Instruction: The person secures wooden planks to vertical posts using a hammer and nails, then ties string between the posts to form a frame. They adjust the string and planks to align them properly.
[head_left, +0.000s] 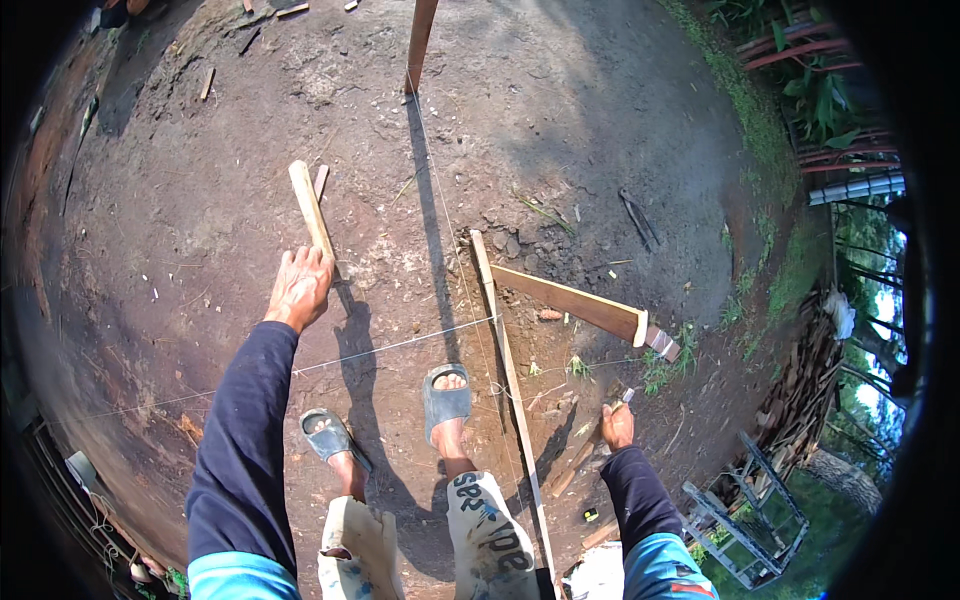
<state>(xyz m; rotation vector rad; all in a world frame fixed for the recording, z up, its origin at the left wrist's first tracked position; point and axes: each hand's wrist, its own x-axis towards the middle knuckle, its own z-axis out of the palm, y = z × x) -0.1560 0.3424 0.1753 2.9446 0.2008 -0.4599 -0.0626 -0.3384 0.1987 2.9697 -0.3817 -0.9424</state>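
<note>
My left hand (303,285) is closed around the lower end of a pale wooden stick (308,205), which points away from me above the bare ground. My right hand (618,427) is closed on a small tool (621,393) with a shiny metal end; its kind is hard to make out. Between my hands, a long thin wooden slat (512,380) runs from near me outward. A brown plank (570,300) meets the slat near its far end and slants off to the right. A white string (395,348) crosses the slat.
A wooden post (420,45) rises at the far side. Dark pincers (638,220) lie on the soil to the right. A tape measure (590,515) is beside my right forearm. A metal frame (750,515) and stacked wood (800,385) stand at the right edge.
</note>
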